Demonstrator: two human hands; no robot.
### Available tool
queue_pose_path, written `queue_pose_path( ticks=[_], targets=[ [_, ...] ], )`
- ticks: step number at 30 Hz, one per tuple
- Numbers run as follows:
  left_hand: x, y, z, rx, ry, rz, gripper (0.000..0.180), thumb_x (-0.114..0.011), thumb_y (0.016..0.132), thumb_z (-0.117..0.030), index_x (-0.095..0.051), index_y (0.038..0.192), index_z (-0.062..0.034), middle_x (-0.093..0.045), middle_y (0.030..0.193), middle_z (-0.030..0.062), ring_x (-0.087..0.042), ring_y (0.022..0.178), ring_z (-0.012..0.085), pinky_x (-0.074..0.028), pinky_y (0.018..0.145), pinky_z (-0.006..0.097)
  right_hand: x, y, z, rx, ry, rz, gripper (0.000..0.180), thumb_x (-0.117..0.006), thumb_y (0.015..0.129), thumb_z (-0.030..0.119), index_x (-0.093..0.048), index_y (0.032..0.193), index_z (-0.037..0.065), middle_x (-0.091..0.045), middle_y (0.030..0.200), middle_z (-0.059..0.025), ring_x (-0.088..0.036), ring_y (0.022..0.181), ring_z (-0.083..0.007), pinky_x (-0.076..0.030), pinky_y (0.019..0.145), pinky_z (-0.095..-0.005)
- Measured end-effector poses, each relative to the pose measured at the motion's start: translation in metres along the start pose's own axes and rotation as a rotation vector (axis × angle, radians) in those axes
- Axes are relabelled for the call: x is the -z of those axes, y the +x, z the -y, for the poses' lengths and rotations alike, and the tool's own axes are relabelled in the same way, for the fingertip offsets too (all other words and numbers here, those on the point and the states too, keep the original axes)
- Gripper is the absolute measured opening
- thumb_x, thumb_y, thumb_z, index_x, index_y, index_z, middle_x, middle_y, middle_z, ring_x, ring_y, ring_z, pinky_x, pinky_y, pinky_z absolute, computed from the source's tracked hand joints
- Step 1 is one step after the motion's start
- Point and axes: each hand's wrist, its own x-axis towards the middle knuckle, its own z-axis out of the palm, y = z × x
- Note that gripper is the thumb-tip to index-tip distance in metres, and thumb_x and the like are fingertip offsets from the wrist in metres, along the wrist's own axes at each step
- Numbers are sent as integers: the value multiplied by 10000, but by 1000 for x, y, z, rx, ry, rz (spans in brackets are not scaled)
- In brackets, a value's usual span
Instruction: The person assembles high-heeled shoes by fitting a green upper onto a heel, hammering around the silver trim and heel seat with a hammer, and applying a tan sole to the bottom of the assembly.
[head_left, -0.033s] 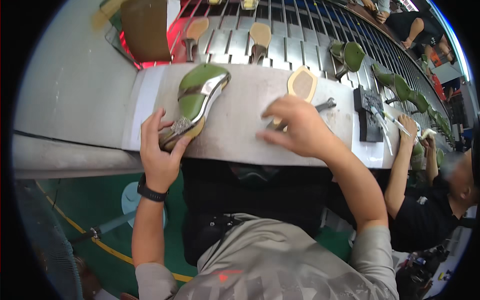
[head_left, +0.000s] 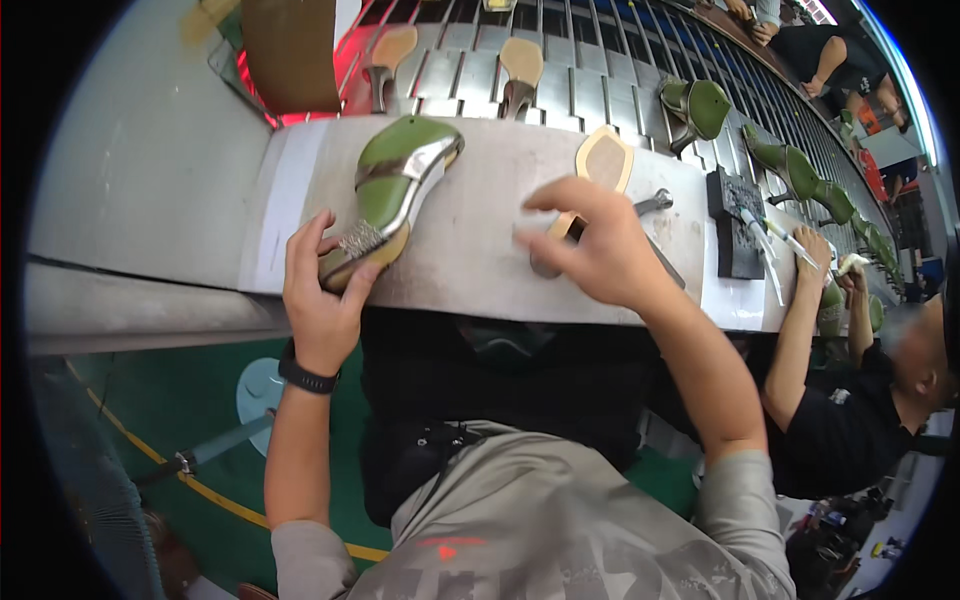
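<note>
My left hand [head_left: 325,275] grips the near end of a silver shoe [head_left: 425,190] on a green shoe last [head_left: 392,205]. A glittery strap [head_left: 360,238] crosses it beside my fingers. The shoe lies on its side on the metal bench. My right hand [head_left: 595,245], slightly blurred, is held with fingers and thumb apart and nothing between them. Just by its fingertips are a beige sole [head_left: 604,160] and a dark heel piece [head_left: 546,262]; my hand hides whether they are joined. A metal wrench [head_left: 657,201] lies partly behind that hand.
A black block [head_left: 738,225] with thin white-handled tools stands to the right. Beyond the bench, a slatted conveyor carries heeled soles [head_left: 521,62] and green lasts [head_left: 708,110]. A brown panel [head_left: 292,60] stands at far left. A co-worker's arm [head_left: 795,340] reaches in at right.
My right hand has shifted slightly, uncovering more of the heel piece and the wrench's handle. My left hand keeps its hold on the shoe. The view has moved a little.
</note>
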Motion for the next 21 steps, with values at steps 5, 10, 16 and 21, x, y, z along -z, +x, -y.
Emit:
queue_pose_path(
  ticks=[5,10,16,21],
  targets=[
    [-30,-13,16,-6,-87,-228,606,-863,892,-215,-546,1341,40,-696,1221,186,-704,1077,295,-561,953,395,-56,11,8,-582,824,-479,356,-661,1033,288,-683,873,-28,-638,746,-64,-581,624,-156,-475,617,-306],
    [-24,-21,17,61,-152,-174,623,-845,912,-231,-524,1370,44,-662,1275,172,-651,1170,263,-514,1038,379,-60,-2,4,-561,792,-473,409,-710,1009,272,-627,699,18,-514,550,3,-412,466,-58,-329,454,-254],
    [-6,-32,24,157,-242,-102,448,-841,896,-110,-605,1248,37,-652,1118,130,-657,992,239,-529,901,345,-57,-4,8,-588,846,-342,374,-728,962,164,-543,653,59,-502,559,12,-392,479,-57,-314,459,-248],
    [24,-8,-3,188,-405,-47,356,-866,870,-50,-657,1139,54,-630,1035,44,-588,902,134,-486,825,284,-53,-3,-2,-664,947,-336,241,-746,946,158,-602,809,21,-573,697,-22,-489,586,-70,-417,554,-249]
  ],
)
